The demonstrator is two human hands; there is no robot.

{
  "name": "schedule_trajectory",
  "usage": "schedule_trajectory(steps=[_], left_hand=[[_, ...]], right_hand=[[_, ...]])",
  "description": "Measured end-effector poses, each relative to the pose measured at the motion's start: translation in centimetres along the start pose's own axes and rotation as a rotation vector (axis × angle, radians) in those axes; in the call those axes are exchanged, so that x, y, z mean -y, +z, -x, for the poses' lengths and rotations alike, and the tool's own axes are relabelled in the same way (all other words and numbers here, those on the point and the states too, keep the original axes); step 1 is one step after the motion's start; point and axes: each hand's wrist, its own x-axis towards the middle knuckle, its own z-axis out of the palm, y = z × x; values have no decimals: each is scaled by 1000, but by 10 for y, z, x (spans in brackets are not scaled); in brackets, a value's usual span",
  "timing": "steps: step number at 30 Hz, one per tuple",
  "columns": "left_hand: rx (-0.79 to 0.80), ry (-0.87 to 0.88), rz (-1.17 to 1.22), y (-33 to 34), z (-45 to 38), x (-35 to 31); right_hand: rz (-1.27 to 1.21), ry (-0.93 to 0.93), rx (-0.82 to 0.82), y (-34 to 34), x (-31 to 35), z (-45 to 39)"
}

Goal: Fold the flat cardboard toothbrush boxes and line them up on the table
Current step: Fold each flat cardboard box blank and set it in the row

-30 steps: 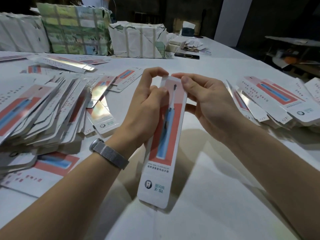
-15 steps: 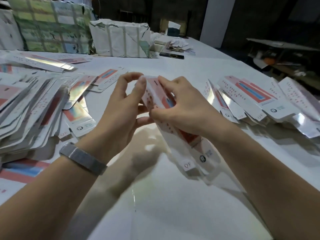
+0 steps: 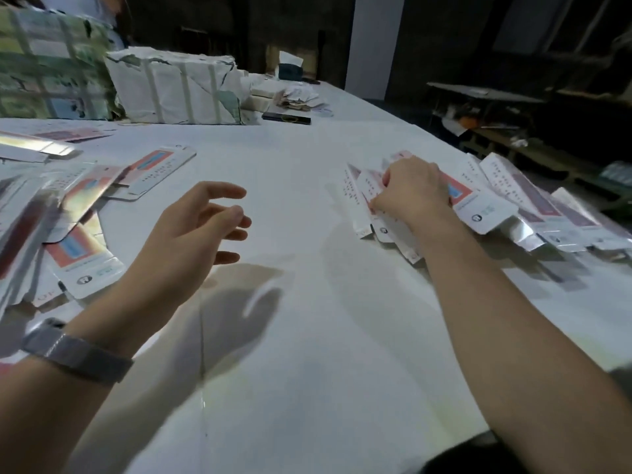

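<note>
Bare desk (image 3: 301, 206) runs open between the two grips, from the near edge out to the far bundles. Left grip (image 3: 191, 234) hovers above it, fingers loose, nothing under or ahead of it. Just to its left: heap of flat boxes (image 3: 61, 227), spilling toward the wrist; one flat box (image 3: 160, 169) lies ahead-left, apart from the heap. Right grip (image 3: 410, 193) sits on the folded row (image 3: 485, 203); the row crowds everything to its right, out to the desk edge. To its left, open desk. Far ahead of both: wrapped bundles (image 3: 178, 90), paper scraps (image 3: 297, 97), a dark flat item (image 3: 286, 117).
</note>
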Motion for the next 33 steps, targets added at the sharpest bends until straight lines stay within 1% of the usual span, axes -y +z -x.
schedule_trajectory(steps=[2, 3, 5, 8, 10, 12, 14, 16, 18, 19, 21, 23, 24, 25, 26, 30, 33], left_hand=[[1, -2, -31, -2, -1, 1], [4, -1, -51, -3, -2, 1], [14, 6, -97, -5, -2, 2], [11, 15, -214, -9, -4, 1], [-17, 31, -310, -16, -7, 0], [-81, 71, -435, -26, -11, 0], [-174, 106, -624, -40, -16, 1], [-284, 91, -880, -61, -19, 0], [-423, -12, -1146, -88, -20, -3], [-485, -104, -1221, -102, -18, -6], [-536, -329, -1214, -129, -13, -11], [-482, -553, -1164, -147, -8, -14], [-441, -625, -1159, -151, -6, -15], [-408, -654, -1177, -151, -5, -16], [-386, -639, -1215, -149, -4, -16], [-395, -424, -1364, -141, -3, -13], [-404, -379, -1375, -140, -4, -16]], right_hand=[[-25, -27, -31, 0, 1, 1], [-89, -52, -58, 0, 4, 4], [-358, -108, -44, -4, 19, 16], [-792, -222, 81, -10, 56, 45], [-967, -309, 183, -13, 79, 68], [-1057, -409, 287, -16, 95, 90], [-1108, -518, 373, -17, 104, 108], [-1128, -619, 437, -17, 110, 122], [-1133, -676, 467, -15, 113, 129], [-1130, -689, 469, -14, 113, 131], [-1116, -703, 455, -12, 112, 132], [-1104, -706, 443, -12, 112, 132], [-1103, -708, 445, -11, 112, 133], [-1105, -715, 447, -10, 113, 134], [-1109, -724, 449, -10, 114, 135], [-1140, -740, 459, -6, 117, 137], [-1178, -710, 478, -3, 117, 135]])
